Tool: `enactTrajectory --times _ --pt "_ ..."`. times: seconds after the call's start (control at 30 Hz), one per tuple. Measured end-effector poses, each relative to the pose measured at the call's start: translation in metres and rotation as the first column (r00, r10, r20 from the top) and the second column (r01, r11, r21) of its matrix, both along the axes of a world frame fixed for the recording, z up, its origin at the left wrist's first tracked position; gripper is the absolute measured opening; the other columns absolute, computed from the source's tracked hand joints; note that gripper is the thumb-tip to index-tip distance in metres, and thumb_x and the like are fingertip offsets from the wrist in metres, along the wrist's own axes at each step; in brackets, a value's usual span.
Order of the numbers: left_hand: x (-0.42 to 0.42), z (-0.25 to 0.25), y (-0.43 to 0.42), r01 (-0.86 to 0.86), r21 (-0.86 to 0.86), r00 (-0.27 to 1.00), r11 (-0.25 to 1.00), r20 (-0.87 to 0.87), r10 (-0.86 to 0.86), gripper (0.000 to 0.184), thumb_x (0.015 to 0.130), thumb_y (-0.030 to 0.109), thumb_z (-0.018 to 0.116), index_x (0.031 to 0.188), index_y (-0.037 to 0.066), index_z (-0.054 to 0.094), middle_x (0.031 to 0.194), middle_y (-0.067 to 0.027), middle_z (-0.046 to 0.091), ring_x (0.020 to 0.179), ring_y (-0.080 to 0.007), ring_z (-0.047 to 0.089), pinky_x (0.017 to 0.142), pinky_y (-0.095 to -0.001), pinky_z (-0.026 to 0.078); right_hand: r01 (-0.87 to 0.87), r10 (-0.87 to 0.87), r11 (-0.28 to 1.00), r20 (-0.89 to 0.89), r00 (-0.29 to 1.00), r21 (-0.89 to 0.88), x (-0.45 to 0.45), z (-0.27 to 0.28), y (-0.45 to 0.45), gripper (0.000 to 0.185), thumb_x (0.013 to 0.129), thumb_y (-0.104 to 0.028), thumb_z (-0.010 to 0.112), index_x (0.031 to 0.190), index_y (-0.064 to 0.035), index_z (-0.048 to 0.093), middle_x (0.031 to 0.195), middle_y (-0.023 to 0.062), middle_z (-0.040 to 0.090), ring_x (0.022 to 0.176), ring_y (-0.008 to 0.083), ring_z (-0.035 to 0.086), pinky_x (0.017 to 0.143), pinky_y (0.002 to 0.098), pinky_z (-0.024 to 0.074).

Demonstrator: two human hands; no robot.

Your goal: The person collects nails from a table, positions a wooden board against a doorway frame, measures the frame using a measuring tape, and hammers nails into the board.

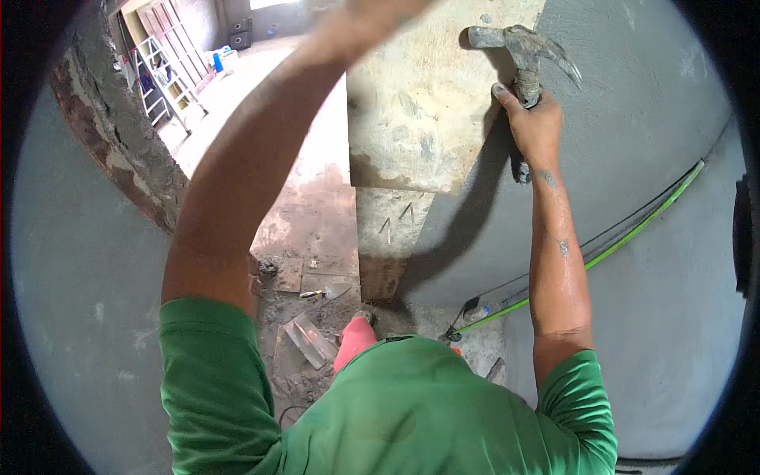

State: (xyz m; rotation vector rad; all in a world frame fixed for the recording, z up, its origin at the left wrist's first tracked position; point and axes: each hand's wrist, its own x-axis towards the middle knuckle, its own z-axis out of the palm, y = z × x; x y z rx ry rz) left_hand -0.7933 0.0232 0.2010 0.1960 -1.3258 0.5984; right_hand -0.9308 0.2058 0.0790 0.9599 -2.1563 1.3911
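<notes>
A claw hammer (529, 54) is held in my right hand (538, 123), closed round the handle just below the metal head. The hammer head lies over the right edge of a pale, stained board (416, 111), and its handle end shows below my fist. My left hand (388, 14) is raised at the top edge, in front of the board's upper part; it is smeared by motion and its fingers are cut off. Below, a narrower tapering board (388, 229) stands partly behind the pale board.
A green straight strip (633, 229) slants along the grey wall (633, 103) at right. On the dirty floor lie a small trowel (336, 291) and a flat metal float (310, 340). A stepladder (162, 83) stands at upper left, beyond a rough wall edge (131, 134).
</notes>
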Motion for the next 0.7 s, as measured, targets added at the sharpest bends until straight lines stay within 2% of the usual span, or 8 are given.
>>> enactTrajectory --times 0.07,0.1,0.17,0.23,0.3,0.4,0.5,0.7 --pt "0.017 -0.062 0.031 0.088 0.018 0.916 0.996 0.391 -0.088 0.026 0.092 0.019 0.062 0.11 0.001 0.065 0.099 -0.0149 0.065 0.092 -0.0303 0.062 0.076 -0.041 0.052 0.013 -0.013 1.0 -0.003 1.0 0.015 0.004 -0.001 0.003 0.043 0.08 -0.032 0.081 0.1 0.0046 0.071 0.089 0.0214 0.073 0.081 0.0285 0.072 0.079 0.0394 0.0542" --pt "0.024 -0.094 0.032 0.207 -0.091 0.873 0.974 0.466 -0.142 0.033 0.084 0.023 0.076 0.11 0.005 0.067 0.097 -0.0099 0.066 0.09 -0.0279 0.064 0.072 -0.0396 0.055 0.015 -0.015 1.0 -0.005 1.0 0.017 0.006 0.001 0.003 0.042 0.08 -0.032 0.081 0.1 0.0036 0.072 0.089 0.0214 0.073 0.081 0.029 0.072 0.079 0.0392 0.0542" --pt "0.029 -0.154 0.014 0.424 0.015 0.875 0.905 0.25 -0.414 0.041 0.084 0.035 0.077 0.108 0.005 0.065 0.093 -0.0113 0.064 0.086 -0.0262 0.062 0.075 -0.0373 0.051 0.02 -0.02 1.0 -0.005 1.0 0.013 0.004 0.001 0.004 0.041 0.08 -0.032 0.081 0.1 0.0026 0.072 0.089 0.0214 0.073 0.082 0.0295 0.072 0.079 0.0391 0.0542" --pt "0.055 -0.194 0.003 0.356 0.523 0.915 0.774 -0.025 -0.404 0.047 0.082 0.046 0.076 0.104 0.005 0.068 0.094 -0.0095 0.065 0.085 -0.0283 0.061 0.075 -0.0413 0.051 -0.03 0.029 0.999 -0.026 0.999 -0.02 -0.003 -0.003 0.002 0.042 0.079 -0.033 0.081 0.101 0.0015 0.072 0.089 0.021 0.074 0.081 0.03 0.072 0.079 0.039 0.0542" --pt "0.077 -0.246 -0.026 0.026 0.867 0.936 0.498 0.154 -0.316 0.055 0.083 0.05 0.075 0.111 0.002 0.067 0.1 -0.0125 0.068 0.091 -0.0297 0.064 0.083 -0.0413 0.051 -0.016 0.014 0.999 -0.044 0.999 -0.031 -0.006 -0.005 0.002 0.044 0.08 -0.034 0.081 0.1 0.0031 0.071 0.088 0.0181 0.074 0.08 0.0249 0.07 0.077 0.037 0.0537" --pt "0.086 -0.297 -0.048 -0.253 0.96 0.513 0.121 0.239 -0.824 0.055 0.087 0.048 0.071 0.119 0.003 0.067 0.112 -0.0158 0.071 0.105 -0.0299 0.066 0.092 -0.0405 0.05 -0.04 0.039 0.999 -0.048 0.998 -0.024 -0.007 -0.012 0.001 0.047 0.08 -0.036 0.082 0.1 0.0047 0.07 0.088 0.015 0.074 0.079 0.0199 0.067 0.076 0.0348 0.0532" --pt "0.084 -0.299 -0.049 -0.44 0.871 0.5 0.219 0.441 -0.746 0.039 0.093 0.039 0.064 0.114 0.006 0.07 0.108 -0.0146 0.072 0.104 -0.0316 0.067 0.091 -0.041 0.05 -0.072 0.071 0.996 -0.032 0.997 -0.046 -0.007 -0.013 -0.001 0.05 0.08 -0.039 0.083 0.101 0.0049 0.07 0.089 0.0149 0.074 0.08 0.0201 0.067 0.077 0.0347 0.053" --pt "0.087 -0.283 -0.049 -0.418 0.883 0.417 0.214 0.396 -0.818 0.038 0.094 0.038 0.063 0.111 0.005 0.07 0.105 -0.0152 0.073 0.102 -0.0329 0.067 0.09 -0.0411 0.05 -0.073 0.064 0.989 -0.078 0.995 -0.126 -0.016 -0.02 -0.005 0.049 0.079 -0.038 0.084 0.098 0.005 0.071 0.09 0.0144 0.074 0.081 0.019 0.067 0.078 0.0338 0.0525"
